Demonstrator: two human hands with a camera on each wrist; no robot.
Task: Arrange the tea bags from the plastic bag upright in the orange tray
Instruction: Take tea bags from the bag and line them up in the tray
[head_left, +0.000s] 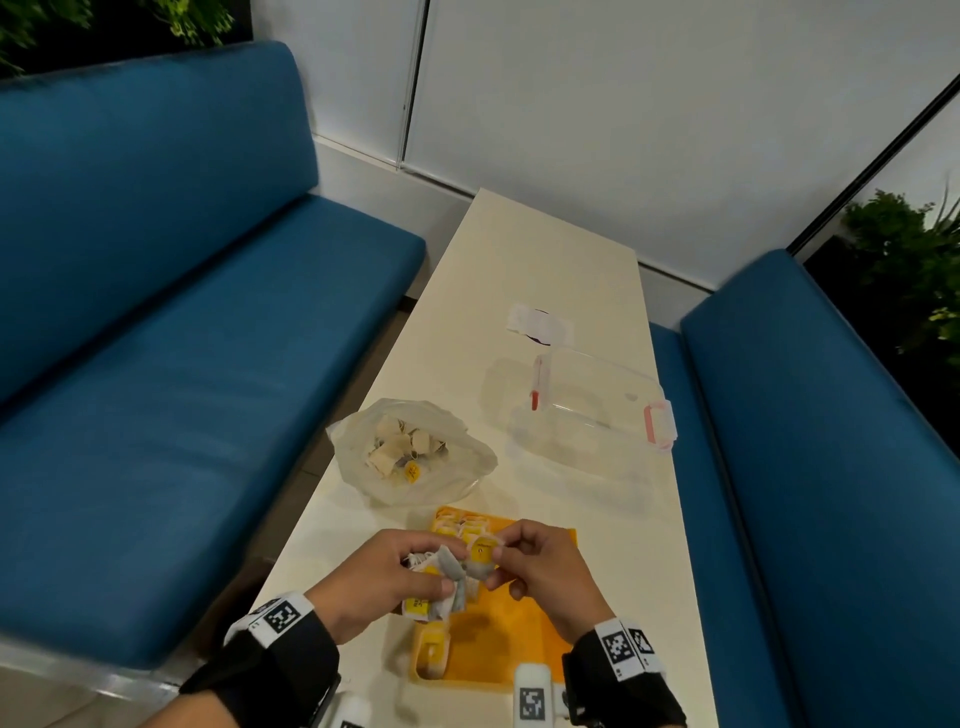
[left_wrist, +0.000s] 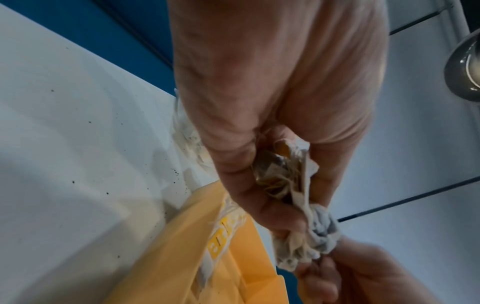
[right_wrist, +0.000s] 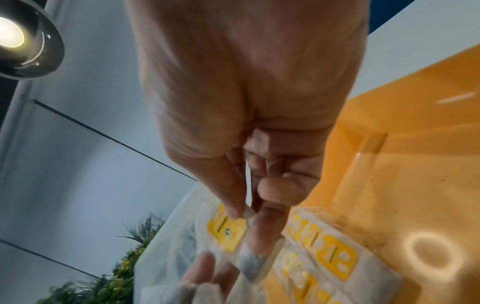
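Over the orange tray (head_left: 524, 649), left hand (head_left: 384, 582) grip holds a bunch of tea bags (head_left: 441, 577), right hand (head_left: 545, 566) grip pinches one tea bag (head_left: 480, 556); plastic bag (head_left: 410, 452) beyond the tray.

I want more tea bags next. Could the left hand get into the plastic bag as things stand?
Probably not yet: the left hand grips a bunch of tea bags. The plastic bag lies open just beyond the orange tray, nothing between.

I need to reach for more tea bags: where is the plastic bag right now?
In the head view the plastic bag lies open on the white table, left of the clear container and just beyond the orange tray.
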